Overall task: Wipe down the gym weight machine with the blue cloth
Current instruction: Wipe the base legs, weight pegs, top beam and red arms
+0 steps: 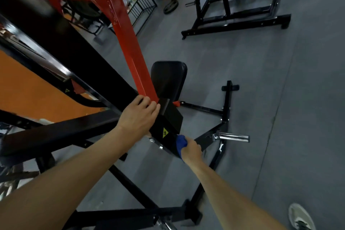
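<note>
The weight machine has a black steel frame and a red arm slanting down to a black block with a yellow warning sticker. My left hand rests on the top of that block where the red arm meets it, fingers curled over the edge. My right hand grips the bunched blue cloth and presses it against the lower end of the black block. A black padded seat sits just behind the red arm.
A chrome weight peg sticks out to the right of my right hand. Another black rack stands at the back right on the grey floor. Weight plates lie near an orange wall. My white shoe shows at bottom right.
</note>
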